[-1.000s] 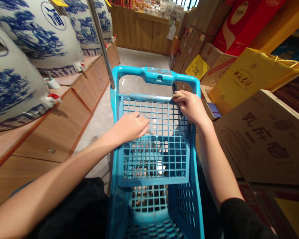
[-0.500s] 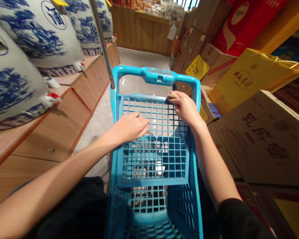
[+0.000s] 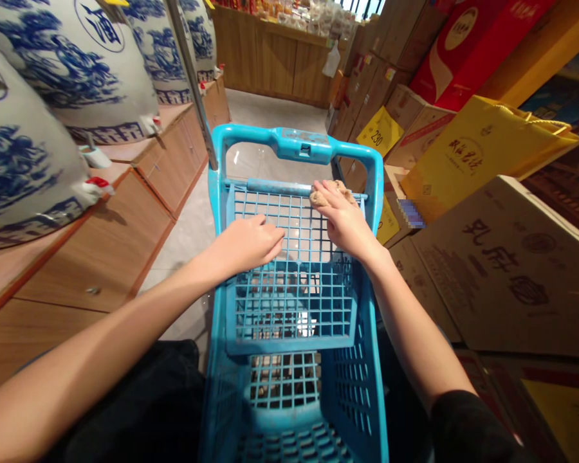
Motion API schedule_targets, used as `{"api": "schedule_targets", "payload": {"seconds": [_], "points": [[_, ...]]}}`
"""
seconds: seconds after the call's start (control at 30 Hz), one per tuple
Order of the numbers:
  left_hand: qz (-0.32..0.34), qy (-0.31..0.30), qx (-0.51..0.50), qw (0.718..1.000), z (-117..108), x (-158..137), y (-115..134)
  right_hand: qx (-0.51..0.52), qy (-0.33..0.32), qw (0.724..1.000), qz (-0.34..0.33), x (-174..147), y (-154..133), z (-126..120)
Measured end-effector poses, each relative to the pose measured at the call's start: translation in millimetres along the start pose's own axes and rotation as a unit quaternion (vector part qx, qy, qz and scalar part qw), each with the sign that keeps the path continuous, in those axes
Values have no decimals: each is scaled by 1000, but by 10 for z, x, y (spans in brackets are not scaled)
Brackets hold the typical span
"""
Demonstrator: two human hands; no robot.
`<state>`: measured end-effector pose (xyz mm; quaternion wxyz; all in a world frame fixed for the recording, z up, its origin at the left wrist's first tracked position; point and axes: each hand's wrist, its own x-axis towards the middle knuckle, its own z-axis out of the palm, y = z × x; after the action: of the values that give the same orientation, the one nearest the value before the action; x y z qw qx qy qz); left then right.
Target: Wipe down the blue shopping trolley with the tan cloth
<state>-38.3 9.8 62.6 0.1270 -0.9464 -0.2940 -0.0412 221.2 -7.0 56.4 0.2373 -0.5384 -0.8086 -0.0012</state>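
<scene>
A blue plastic shopping cart (image 3: 217,212) stands in front of me, its grid flap (image 3: 294,347) sloping across the upper part. My right hand (image 3: 342,215) presses a crumpled tan cloth (image 3: 338,188) against the top right of the flap, beside the flap's hinge bar (image 3: 280,187). Over the flap's left side rests my left hand (image 3: 251,241), its fingers curled together against the grid. What lies under those fingers is hidden. The cart's handle (image 3: 303,146) is beyond both hands, touched by neither.
Large blue-and-white jars (image 3: 96,71) with small taps line a wooden cabinet (image 3: 101,257) on the left. Cardboard boxes (image 3: 506,270), a yellow bag (image 3: 477,154) and a red box (image 3: 468,51) crowd the right. A metal pole (image 3: 190,77) rises at the cart's left corner.
My right hand has flattened and shifted slightly left, and more of the cloth shows beneath it. My left hand keeps its place on the grid. The view has shifted slightly.
</scene>
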Motion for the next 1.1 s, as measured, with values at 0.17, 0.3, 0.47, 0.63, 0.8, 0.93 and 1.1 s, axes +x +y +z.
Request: {"api": "schedule_targets", "payload": {"seconds": [0.17,0.3,0.47,0.63,0.8,0.93,1.1], "points": [[-8,6,-17,1000,2,-18,-9,9,16,1000,2,-98,229,-41],[-14,20,-33,999,21,-17,-1,-22,27,999,35,-177,208,21],[-3,30,-21,999,51,-16,-13,-38,-19,998,-42,-255,-28,154],[-14,20,-39,999,21,-16,-9,-43,23,998,34,-250,110,-36],[-17,15,-28,999,8,6,5,-59,19,996,63,-314,-153,11],[-20,28,-32,999,14,-12,-2,-5,-31,999,-15,-357,-422,139],[-21,32,-33,999,-3,-44,-14,24,2,1000,-6,-286,-51,1]]}}
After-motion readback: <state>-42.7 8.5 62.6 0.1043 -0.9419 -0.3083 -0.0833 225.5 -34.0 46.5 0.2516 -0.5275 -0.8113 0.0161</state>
